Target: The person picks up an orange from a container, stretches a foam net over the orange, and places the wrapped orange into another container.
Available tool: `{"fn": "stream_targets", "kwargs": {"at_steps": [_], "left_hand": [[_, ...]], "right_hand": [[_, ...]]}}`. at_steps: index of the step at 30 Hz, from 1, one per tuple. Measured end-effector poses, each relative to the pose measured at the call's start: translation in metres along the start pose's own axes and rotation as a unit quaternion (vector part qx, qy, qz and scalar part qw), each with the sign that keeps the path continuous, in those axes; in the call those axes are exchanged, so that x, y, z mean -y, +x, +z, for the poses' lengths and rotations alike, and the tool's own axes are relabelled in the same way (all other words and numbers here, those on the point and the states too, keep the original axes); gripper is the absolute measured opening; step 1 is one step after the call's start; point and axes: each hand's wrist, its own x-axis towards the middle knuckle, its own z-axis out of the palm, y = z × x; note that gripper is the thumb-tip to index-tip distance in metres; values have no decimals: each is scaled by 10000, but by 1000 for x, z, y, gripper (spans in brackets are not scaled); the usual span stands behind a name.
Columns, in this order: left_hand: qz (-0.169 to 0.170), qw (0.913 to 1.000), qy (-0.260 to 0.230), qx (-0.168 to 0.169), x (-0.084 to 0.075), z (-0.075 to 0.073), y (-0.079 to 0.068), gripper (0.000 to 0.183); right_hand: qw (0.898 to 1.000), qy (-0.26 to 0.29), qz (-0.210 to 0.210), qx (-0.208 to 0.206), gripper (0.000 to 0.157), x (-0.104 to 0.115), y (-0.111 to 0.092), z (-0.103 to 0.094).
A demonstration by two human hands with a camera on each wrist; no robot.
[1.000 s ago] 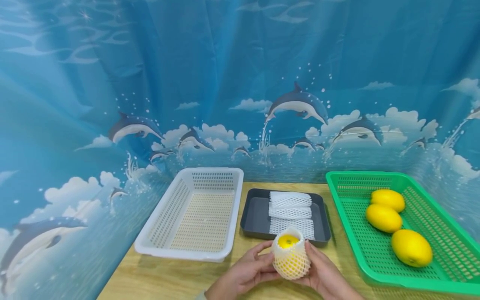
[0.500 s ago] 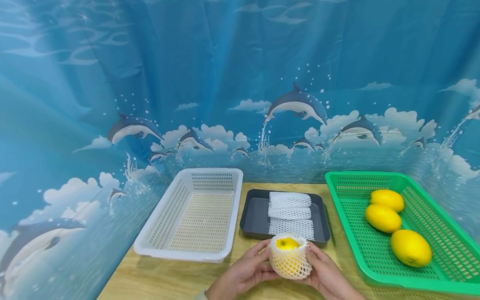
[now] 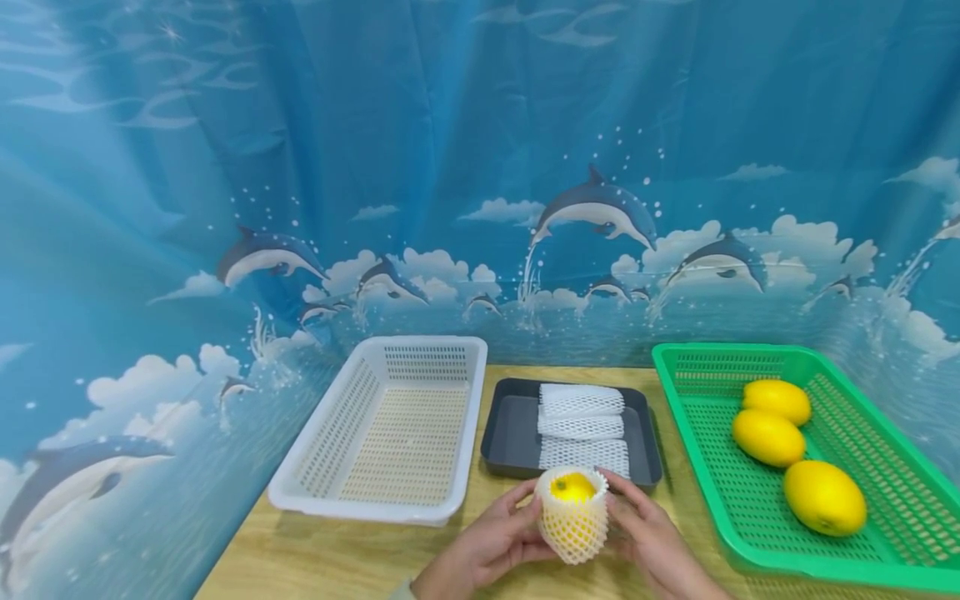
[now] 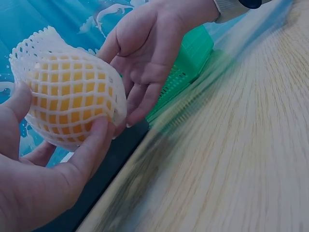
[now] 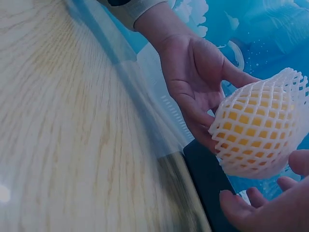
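Observation:
A yellow mango [image 3: 573, 487] sits inside a white foam net sleeve [image 3: 576, 529], its top showing at the sleeve's open upper end. My left hand [image 3: 501, 537] grips the sleeved mango from the left, thumb and fingers around it in the left wrist view. My right hand [image 3: 651, 525] is at the sleeve's right side, with its fingers loosely spread. In the right wrist view, the fingers [image 5: 244, 208] of that hand are apart from the net, and its thumb is close to the sleeve. Whether any right fingertip touches the sleeve's rim is hard to tell.
Behind the hands, a dark grey tray [image 3: 512, 433] holds several flat white foam nets [image 3: 581, 427]. A white basket [image 3: 285, 492] stands at left. At right, a green basket [image 3: 712, 508] contains 3 yellow mangoes [image 3: 823, 498]. A dolphin-printed curtain [image 3: 450, 125] hangs behind the wooden table [image 3: 322, 554].
My right hand has loosened from the sleeve and shifted its fingers up toward the rim. The sleeve has tilted a little, and its upper edge stands higher than half a second ago.

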Motion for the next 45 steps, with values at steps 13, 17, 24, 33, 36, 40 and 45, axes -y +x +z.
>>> {"fn": "stream_targets", "kwargs": {"at_steps": [13, 17, 24, 33, 36, 40, 45], "left_hand": [[29, 9999, 0, -139, 2, 0, 1, 53], [-10, 9997, -4, -232, 1, 1, 1, 53], [-69, 9996, 81, -256, 0, 1, 1, 54], [15, 9997, 174, 162, 0, 2, -1, 54], [-81, 9994, 321, 104, 1, 2, 0, 55], [-114, 9961, 869, -43, 1, 2, 1, 54], [73, 9829, 1799, -376, 0, 4, 1, 58]], "right_hand": [[9995, -280, 8, 174, 69, 3, -1, 5], [9978, -499, -230, 375, 72, 3, -2, 3], [9912, -1095, -530, 520, 88, 4, -3, 4], [9923, -1164, -327, 249, 93, 2, -3, 5], [9930, -1104, -308, 275, 92, 2, -3, 5], [9941, -990, -252, 357, 89, 2, -3, 4], [9969, -682, -69, 398, 86, 3, -3, 3]]}}
